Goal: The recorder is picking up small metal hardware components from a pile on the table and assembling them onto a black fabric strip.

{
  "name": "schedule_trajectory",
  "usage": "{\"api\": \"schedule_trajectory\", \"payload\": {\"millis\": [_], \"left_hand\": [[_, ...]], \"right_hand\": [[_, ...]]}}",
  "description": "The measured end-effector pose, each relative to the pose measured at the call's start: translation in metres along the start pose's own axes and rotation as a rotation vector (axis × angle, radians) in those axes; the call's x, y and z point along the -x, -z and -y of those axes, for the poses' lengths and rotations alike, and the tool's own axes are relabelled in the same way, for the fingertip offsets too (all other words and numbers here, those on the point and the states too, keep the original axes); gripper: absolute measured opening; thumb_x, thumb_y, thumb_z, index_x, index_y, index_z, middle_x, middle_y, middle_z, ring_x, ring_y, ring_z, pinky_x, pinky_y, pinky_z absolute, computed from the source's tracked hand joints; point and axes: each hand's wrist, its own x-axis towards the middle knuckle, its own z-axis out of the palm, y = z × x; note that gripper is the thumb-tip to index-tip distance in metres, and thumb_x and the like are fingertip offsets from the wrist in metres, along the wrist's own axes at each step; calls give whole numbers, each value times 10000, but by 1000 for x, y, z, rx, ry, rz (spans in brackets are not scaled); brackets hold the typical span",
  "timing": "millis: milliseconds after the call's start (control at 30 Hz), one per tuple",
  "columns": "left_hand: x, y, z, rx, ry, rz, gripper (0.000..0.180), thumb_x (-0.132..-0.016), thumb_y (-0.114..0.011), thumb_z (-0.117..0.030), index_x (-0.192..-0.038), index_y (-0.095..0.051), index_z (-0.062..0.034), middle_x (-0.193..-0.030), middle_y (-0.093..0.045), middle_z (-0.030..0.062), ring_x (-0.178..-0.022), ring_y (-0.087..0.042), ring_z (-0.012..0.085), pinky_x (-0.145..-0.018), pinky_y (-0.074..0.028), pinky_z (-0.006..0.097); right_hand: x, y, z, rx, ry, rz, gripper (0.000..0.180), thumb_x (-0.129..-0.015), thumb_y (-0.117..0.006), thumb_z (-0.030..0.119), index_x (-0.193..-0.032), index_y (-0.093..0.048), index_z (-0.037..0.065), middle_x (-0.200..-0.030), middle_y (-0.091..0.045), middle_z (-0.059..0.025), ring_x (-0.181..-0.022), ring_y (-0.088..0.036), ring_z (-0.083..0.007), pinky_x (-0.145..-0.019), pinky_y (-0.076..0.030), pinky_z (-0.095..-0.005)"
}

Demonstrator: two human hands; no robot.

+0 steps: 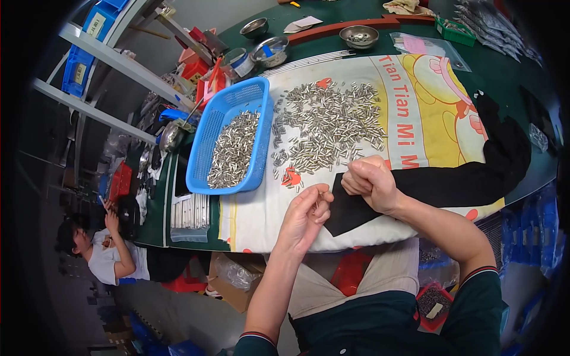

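Both hands curled near the heap of metal pins

The left hand has its fingers drawn in, the thumb close to the fingertips; whether it grips anything cannot be told. The right hand, just beside it, is clenched into a fist over a black fabric. Beyond the hands, the metal pins lie loosely spread on a patterned cloth, a few strays reaching toward the left hand. A blue basket holding more pins stands left of the heap, its wall rising between the heap and the cluttered shelving. Farther off, a steel bowl rests on the green desk, and a seated co-worker is at the far left

The inside of the fist is hidden, as are the lower pins; the outer surroundings fade into the dark fisheye rim. A strip of cloth runs between the left hand and the basket. The cloth's near edge hangs just above the person's lap, with the forearms crossing it
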Motion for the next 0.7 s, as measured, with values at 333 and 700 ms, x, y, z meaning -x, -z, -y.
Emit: {"api": "schedule_trajectory", "payload": {"millis": [333, 700], "left_hand": [[4, 12, -32, -1069, -444, -457, 163, -810, -556, -145, -749, -583, 4, -506, -408, -19, -457, -318, 61, -431, -246, 227], [-16, 10, -27, -1815, -637, -424, 103, -717, -622, -113, -690, -572, -27, -445, -454, 97, -413, -477, 249, -453, -374, 368]], "right_hand": [[-1, 1, 0, 29, -6, 4, 436, -874, -381, 228, -480, -246, 99, -410, -211, 15, -381, -180, -96, -413, -186, -258], [-1, 0, 1, 10, -7, 9, 425, -878, -373, 209, -487, -255, 89, -421, -232, 17, -397, -193, -88, -413, -184, -251]]}}
